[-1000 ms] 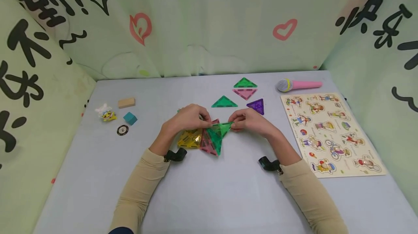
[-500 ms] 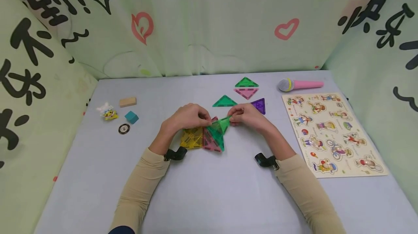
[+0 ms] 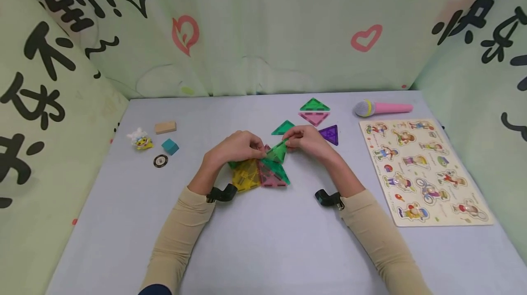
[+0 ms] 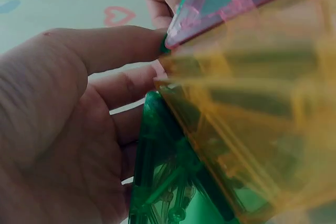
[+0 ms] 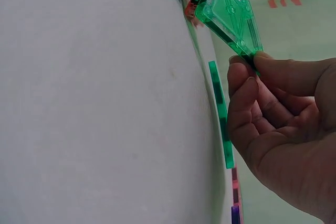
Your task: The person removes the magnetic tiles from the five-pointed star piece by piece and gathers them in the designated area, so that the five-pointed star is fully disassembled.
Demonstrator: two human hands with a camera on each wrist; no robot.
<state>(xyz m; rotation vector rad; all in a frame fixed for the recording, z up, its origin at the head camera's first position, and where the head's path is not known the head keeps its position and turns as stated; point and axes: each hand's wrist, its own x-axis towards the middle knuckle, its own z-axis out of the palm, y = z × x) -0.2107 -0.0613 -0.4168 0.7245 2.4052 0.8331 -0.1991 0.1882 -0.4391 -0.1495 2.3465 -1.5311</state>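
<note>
In the head view my right hand (image 3: 306, 140) pinches the corner of a green triangular magnetic tile (image 3: 278, 153) between thumb and fingertips. That tile slants up from a cluster of joined translucent tiles. The cluster includes a yellow tile (image 3: 247, 174), a pink tile (image 3: 270, 177) and green triangles, one of which (image 4: 168, 177) hangs below the yellow in the left wrist view. My left hand (image 3: 240, 145) grips the cluster's far top edge, thumb and index finger at the corner where pink and yellow meet. Its other fingers are partly hidden behind the tiles.
Behind my right hand lie a green triangle tile (image 3: 283, 127), another green one (image 3: 314, 104), a pink one (image 3: 314, 118) and a purple one (image 3: 330, 135). A toy microphone (image 3: 383, 108) and picture puzzle board (image 3: 424, 171) sit right. Left are a wooden block (image 3: 165, 127), teal cube (image 3: 170, 147), small figurine (image 3: 141, 139) and round disc (image 3: 160, 161).
My right hand has moved back and a little left, tilting the green triangle more steeply upward. The cluster has turned slightly, showing more of its pink face. My left hand keeps its grip.
</note>
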